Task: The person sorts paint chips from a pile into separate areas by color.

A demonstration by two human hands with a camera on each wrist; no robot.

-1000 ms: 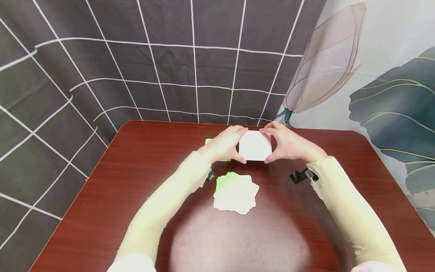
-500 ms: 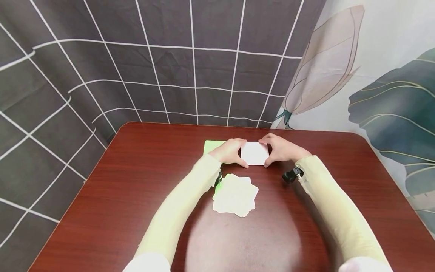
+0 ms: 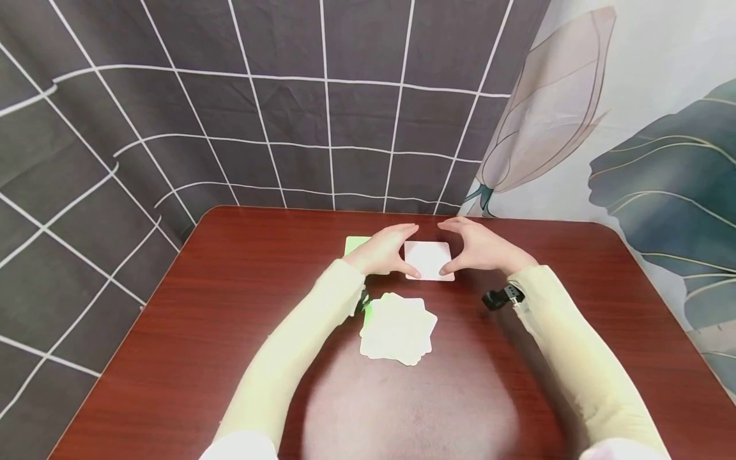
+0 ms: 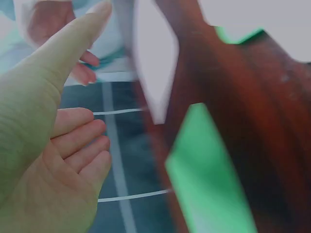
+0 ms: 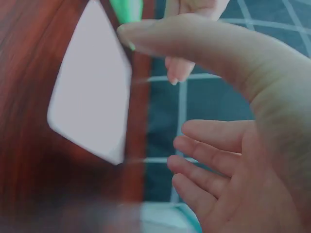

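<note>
A white rounded card [image 3: 428, 257] lies flat toward the table's far side. My left hand [image 3: 381, 251] is just left of it and my right hand [image 3: 487, 249] just right, fingers spread and thumbs low over its near corners. Both wrist views show the palms facing in and nothing held; the white card [image 5: 92, 92] lies apart from the right fingers. Partly covered by the left hand is a green card [image 3: 354, 245], plainer in the left wrist view as a bright green card [image 4: 209, 170]. Nearer me sits a fanned pile of white cards [image 3: 398, 329] with green edges showing.
The reddish-brown wooden table [image 3: 230, 287] reaches back to a dark grid-patterned curtain [image 3: 287, 108]. A pale curtain with leaf prints [image 3: 661, 179] hangs at the right. A small black device [image 3: 503, 298] is at the right cuff.
Both hands brought the white card down onto the table. Since half a second ago they have let go of it and moved slightly apart and up, uncovering its sides.
</note>
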